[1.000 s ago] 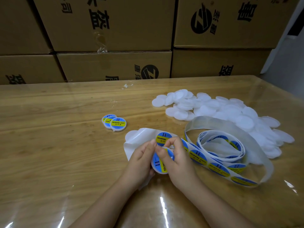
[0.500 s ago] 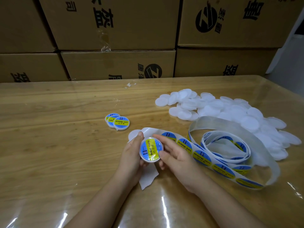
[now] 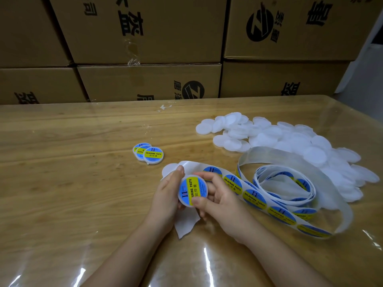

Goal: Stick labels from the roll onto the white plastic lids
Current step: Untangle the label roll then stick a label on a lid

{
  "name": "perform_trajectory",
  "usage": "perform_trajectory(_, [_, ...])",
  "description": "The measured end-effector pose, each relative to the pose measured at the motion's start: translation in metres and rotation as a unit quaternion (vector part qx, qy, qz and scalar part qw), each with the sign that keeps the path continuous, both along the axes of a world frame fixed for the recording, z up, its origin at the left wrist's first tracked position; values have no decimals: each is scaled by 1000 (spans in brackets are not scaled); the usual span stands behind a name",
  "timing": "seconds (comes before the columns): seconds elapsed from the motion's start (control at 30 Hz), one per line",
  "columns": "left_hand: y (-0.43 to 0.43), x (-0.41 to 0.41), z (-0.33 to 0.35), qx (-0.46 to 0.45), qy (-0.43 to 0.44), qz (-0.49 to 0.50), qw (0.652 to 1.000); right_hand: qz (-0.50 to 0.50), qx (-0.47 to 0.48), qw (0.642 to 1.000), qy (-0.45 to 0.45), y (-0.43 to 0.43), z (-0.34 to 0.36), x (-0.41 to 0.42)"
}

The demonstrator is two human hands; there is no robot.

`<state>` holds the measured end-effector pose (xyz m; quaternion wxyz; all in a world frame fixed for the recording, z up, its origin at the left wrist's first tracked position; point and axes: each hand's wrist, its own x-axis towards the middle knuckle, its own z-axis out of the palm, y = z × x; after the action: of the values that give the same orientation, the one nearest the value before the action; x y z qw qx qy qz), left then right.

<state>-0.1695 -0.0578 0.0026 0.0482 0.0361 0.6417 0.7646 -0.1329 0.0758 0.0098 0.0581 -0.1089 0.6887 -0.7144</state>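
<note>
Just above the near middle of the glossy wooden table, I hold a round white plastic lid between both hands, its blue-and-yellow "SOLDERING PASTE" label facing up at me. My left hand grips it from the left, the thumb on the upper rim and the fingers curled behind it. My right hand pinches it from the other side, the thumb on the lower edge and the forefinger hooked over the top rim.

The long white backing strip of round blue-and-yellow labels runs from under my hands out to my right, where it lies in a loose coil on the table. Its stripped, torn end pokes out beneath my left wrist. A pale round shape shows just past my left thumb; it may be a bare lid or part of the backing, I cannot tell which.

To the far right, behind and beside the coil, lies the heap of plain white plastic lids, overlapping one another. To the left of my hands and a little farther off, three labelled lids sit in a small overlapping cluster, labels up.

Brown cardboard boxes with black print are stacked along the far edge of the table.
</note>
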Motion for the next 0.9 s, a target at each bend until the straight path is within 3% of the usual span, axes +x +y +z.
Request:
perform_trajectory(0.27, [-6,-3,6,-27,-4,-31,999,22,-40,999,3,5,-1,0])
perform_trajectory(0.9, [7,9,8,-58,32,-114,991,-132,0,990,53,-2,-10,2])
